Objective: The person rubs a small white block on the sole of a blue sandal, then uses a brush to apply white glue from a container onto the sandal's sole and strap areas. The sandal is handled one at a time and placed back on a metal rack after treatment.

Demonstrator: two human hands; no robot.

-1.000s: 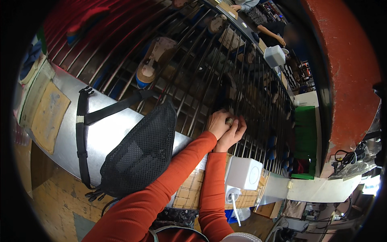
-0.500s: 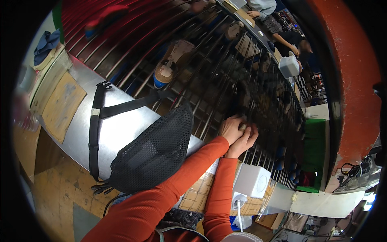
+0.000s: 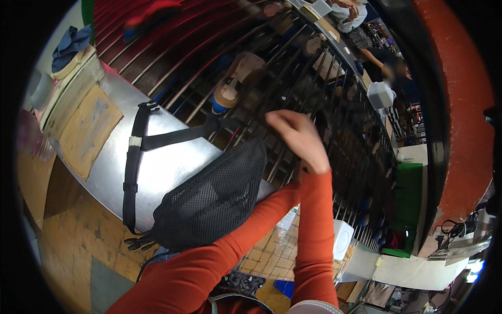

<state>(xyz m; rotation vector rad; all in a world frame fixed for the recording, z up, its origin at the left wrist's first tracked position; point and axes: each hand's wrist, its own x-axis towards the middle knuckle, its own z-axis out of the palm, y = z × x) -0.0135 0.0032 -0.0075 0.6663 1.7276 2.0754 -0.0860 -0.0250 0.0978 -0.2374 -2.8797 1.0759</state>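
My right hand is raised over the rods of a metal rack, its wrist bent and its fingers pressed together toward the left. Whatever the fingertips pinch, if anything, is too blurred to make out. Behind the right wrist, my left hand shows little more than its wrist, and its fingers are hidden. A black mesh bag with a black strap lies on the shiny metal ledge, close to my left forearm. Beyond the right hand, a tan, shoe-shaped piece with a blue end rests on the rods.
A white cube-shaped device stands right of my forearm, by a gridded wooden board. At right are a green bin and a large red-orange machine frame. Two people work at the far side. A worn board lies at left.
My hands were together over the rack; the right one has come away, up and to the left. It now covers the left hand's fingers. The view has shifted slightly.
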